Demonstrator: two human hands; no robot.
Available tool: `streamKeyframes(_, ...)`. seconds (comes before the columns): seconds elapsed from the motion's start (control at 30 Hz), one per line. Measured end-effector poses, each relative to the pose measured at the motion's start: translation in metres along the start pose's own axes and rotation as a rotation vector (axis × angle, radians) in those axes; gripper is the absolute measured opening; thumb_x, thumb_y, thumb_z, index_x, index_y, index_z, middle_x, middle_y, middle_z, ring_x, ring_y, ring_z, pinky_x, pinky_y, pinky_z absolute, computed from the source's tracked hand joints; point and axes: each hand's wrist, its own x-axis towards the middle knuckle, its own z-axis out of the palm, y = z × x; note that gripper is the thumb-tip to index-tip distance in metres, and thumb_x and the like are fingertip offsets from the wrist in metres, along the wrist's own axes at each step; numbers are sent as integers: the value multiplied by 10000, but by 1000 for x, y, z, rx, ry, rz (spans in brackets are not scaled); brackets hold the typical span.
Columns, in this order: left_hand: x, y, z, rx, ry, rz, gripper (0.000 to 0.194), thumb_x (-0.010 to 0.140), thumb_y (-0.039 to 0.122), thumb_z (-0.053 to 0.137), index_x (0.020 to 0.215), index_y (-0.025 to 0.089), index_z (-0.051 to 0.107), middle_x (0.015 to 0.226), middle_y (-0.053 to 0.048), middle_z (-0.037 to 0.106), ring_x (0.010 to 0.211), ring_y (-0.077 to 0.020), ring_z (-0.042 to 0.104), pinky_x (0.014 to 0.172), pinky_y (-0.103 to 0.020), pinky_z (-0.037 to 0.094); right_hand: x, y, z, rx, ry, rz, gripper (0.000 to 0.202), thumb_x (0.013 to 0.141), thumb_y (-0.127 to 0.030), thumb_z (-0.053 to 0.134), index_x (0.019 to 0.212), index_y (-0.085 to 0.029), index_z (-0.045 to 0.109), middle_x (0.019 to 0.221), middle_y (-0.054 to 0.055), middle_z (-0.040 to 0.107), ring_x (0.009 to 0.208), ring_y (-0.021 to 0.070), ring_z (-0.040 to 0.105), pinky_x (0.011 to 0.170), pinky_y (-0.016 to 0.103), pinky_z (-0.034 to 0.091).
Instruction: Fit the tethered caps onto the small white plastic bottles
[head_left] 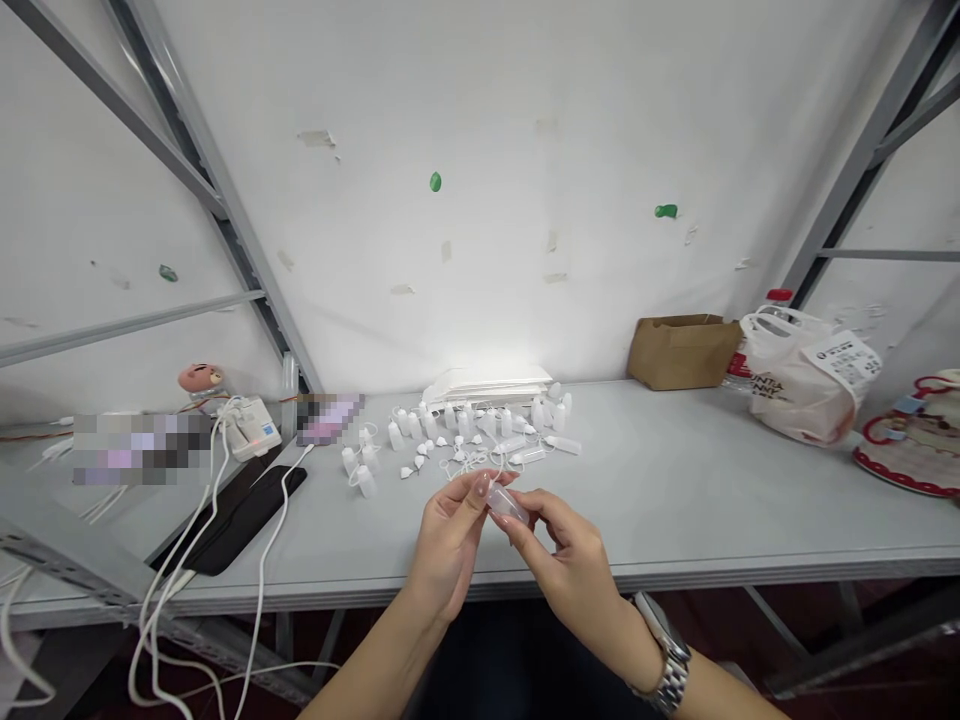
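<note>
A small translucent squeeze bottle [508,503] is held between my two hands, over the front part of the grey shelf. My left hand [450,530] pinches its neck end with thumb and fingers. Around the body of the bottle, the thumb and fingers of my right hand [562,545] are closed. Whether a cap sits on the neck is hidden by my left fingers. Just beyond my hands, several similar bottles [396,434] stand upright and a few lie flat, such as the bottle [562,444] at the right. Small white caps [420,461] with tips lie scattered among them.
White flat sheets [487,385] rest against the wall. To the right are a brown paper box [682,352], a plastic bag [802,390] and a red-trimmed item [915,440]. A black pouch [244,520], white cables [217,500] and a power strip [253,428] occupy the left.
</note>
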Motion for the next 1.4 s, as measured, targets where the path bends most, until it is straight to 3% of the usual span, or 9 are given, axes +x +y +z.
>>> streamKeyframes(0.23, 6, 0, -3, -15, -67, -25, 219, 650, 369, 721, 725, 163, 712, 831, -63, 710, 752, -167, 614, 813, -325, 428, 21, -8, -14, 568, -249, 506, 244, 742, -372, 648, 669, -141, 618, 530, -24, 520, 474, 80, 426, 479, 225, 376)
streamKeyframes(0.37, 9, 2, -8, 69, -15, 19, 198, 661, 342, 718, 737, 160, 723, 842, -79, 725, 895, -204, 614, 871, -320, 395, 26, -5, -12, 728, -352, 569, 290, 758, -404, 622, 648, -137, 611, 582, 3, 573, 487, 82, 471, 538, 246, 428)
streamKeyframes(0.5, 11, -2, -12, 68, 113, 56, 183, 656, 328, 722, 732, 162, 727, 879, -82, 729, 988, -228, 590, 929, -345, 364, 16, 3, -1, 318, -159, 311, 223, 760, -337, 638, 901, -165, 644, 720, 24, 647, 625, 137, 578, 632, 284, 486)
streamKeyframes(0.73, 7, 0, -6, -19, 46, -47, 205, 712, 329, 677, 762, 135, 722, 893, -98, 713, 1007, -233, 578, 934, -364, 378, 2, 15, 3, -345, 37, -368, 185, 866, -164, 507, 1041, -139, 558, 761, 61, 619, 670, 159, 549, 627, 294, 485)
streamKeyframes(0.97, 4, -2, -2, -29, 25, -52, 186, 720, 304, 673, 791, 139, 722, 923, -91, 708, 973, -193, 577, 906, -306, 381, -2, 20, 8, -544, 74, -556, 293, 850, -104, 502, 1139, -55, 500, 699, 80, 560, 614, 175, 467, 552, 304, 439)
streamKeyframes(1.07, 3, -2, -3, -14, 11, -64, 189, 738, 315, 652, 782, 145, 721, 966, -100, 699, 996, -213, 563, 872, -324, 398, -1, 17, 9, -339, 47, -396, 210, 868, -146, 489, 1058, -99, 565, 700, 63, 568, 631, 164, 484, 586, 290, 436)
streamKeyframes(1.13, 3, -1, -3, 8, -14, -69, 201, 751, 326, 636, 773, 144, 719, 995, -108, 690, 1008, -231, 556, 858, -344, 401, 2, 11, 6, -114, -18, -163, 155, 872, -215, 495, 921, -134, 619, 654, 29, 549, 607, 144, 487, 580, 269, 422)
streamKeyframes(1.27, 3, 3, -6, 36, -103, -49, 218, 756, 344, 627, 747, 147, 717, 991, -103, 691, 1003, -234, 560, 870, -343, 384, 15, -3, -6, 465, -264, 396, 297, 821, -340, 563, 605, -139, 593, 524, -20, 475, 490, 86, 415, 496, 228, 347)
streamKeyframes(1.4, 3, 6, -7, 18, -188, -81, 208, 747, 359, 635, 763, 171, 722, 969, -80, 701, 1023, -229, 558, 880, -336, 380, 23, -4, -14, 1027, -457, 699, 290, 773, -318, 623, 562, -123, 578, 449, -51, 425, 423, 42, 312, 474, 211, 305)
